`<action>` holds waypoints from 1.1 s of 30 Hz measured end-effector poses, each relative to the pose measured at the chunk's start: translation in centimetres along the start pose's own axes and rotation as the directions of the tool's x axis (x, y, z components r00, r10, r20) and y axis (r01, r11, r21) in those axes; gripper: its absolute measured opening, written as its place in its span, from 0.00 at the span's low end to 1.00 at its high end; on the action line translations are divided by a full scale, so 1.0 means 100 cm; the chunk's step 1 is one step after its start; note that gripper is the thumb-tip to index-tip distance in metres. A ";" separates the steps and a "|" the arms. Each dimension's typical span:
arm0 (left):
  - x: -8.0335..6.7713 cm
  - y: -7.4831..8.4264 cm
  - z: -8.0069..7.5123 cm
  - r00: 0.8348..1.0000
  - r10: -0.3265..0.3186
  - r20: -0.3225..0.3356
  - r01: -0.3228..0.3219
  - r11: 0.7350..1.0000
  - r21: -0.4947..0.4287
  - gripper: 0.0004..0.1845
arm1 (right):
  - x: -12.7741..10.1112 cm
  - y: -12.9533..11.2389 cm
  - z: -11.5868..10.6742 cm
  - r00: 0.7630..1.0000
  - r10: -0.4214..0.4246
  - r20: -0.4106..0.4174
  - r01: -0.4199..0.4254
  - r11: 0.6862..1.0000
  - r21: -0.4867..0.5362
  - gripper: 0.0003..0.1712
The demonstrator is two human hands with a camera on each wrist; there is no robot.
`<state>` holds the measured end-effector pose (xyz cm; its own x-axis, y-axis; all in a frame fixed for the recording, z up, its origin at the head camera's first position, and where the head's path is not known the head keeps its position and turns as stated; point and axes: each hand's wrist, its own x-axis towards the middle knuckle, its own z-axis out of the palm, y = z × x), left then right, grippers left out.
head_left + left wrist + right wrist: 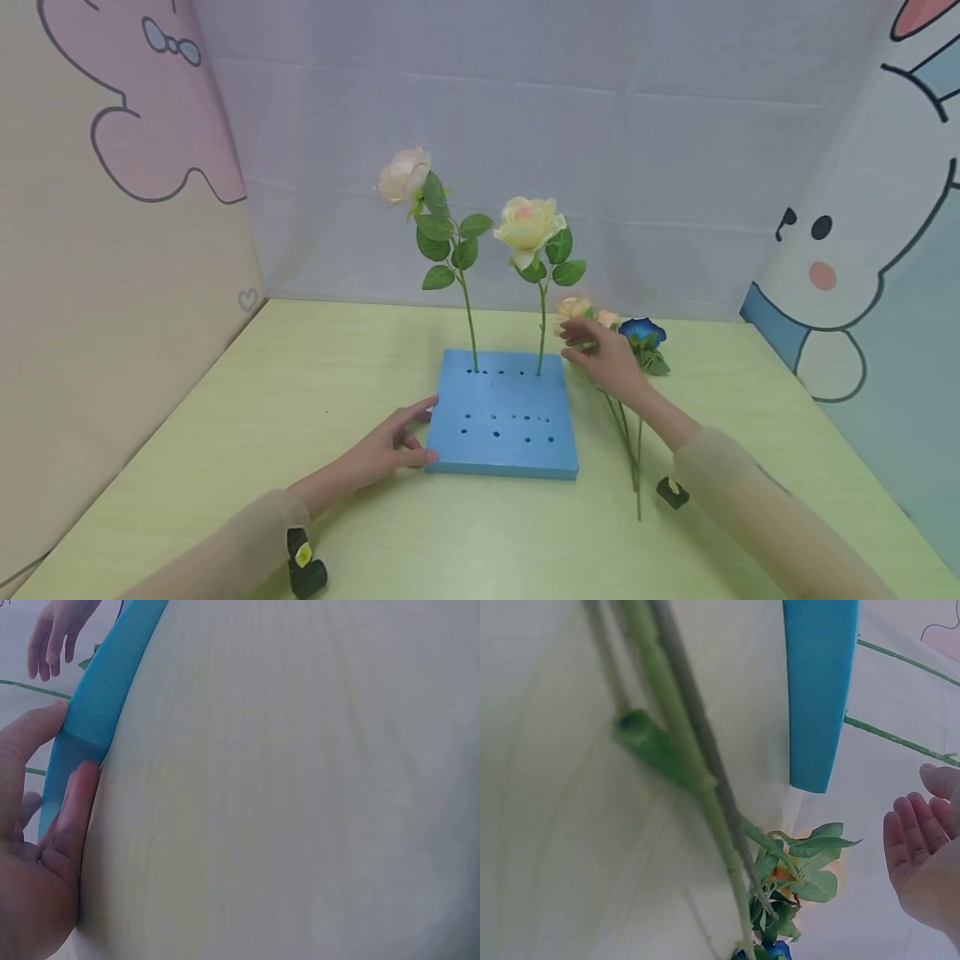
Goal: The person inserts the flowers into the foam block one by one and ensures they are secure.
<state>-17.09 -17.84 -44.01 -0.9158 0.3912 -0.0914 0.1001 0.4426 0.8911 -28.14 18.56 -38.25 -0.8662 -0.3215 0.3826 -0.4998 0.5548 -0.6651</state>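
A blue foam block (502, 425) with several holes lies in the middle of the pale green table (300, 392). Two cream roses stand in its back row, one taller at the left (405, 175), one at the right (528, 223). My left hand (401, 442) rests with fairly straight fingers against the block's front left corner (97, 697), thumb (30, 735) and a finger (75, 810) touching its sides. My right hand (600, 354) hovers with fingers spread and holds nothing (922, 855), just above loose flowers lying right of the block: small peach blooms (573, 308) and a blue one (642, 332).
The lying flowers' long green stems (630, 450) (682, 742) run toward the table's front under my right forearm. Cloth walls with cartoon prints close the table in at the left (112, 250), back and right (862, 275).
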 end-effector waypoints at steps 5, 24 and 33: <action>0.000 -0.001 0.001 1.000 -0.014 -0.008 0.015 1.000 0.006 0.45 | -0.005 0.006 -0.003 1.000 0.004 0.003 -0.004 1.000 -0.005 0.22; 0.004 -0.005 0.001 1.000 -0.009 -0.008 0.010 1.000 0.012 0.45 | -0.026 0.029 -0.015 0.997 -0.002 0.075 0.018 0.978 -0.208 0.22; 0.004 -0.007 0.000 1.000 -0.015 -0.010 0.015 1.000 0.012 0.45 | -0.035 0.039 -0.023 0.992 0.030 0.123 -0.008 0.984 -0.179 0.21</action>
<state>-17.55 -17.96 -44.72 -0.9212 0.3761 -0.1000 0.0910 0.4581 0.8842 -27.10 23.60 -40.69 -0.8740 -0.3970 0.2803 -0.4854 0.6853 -0.5428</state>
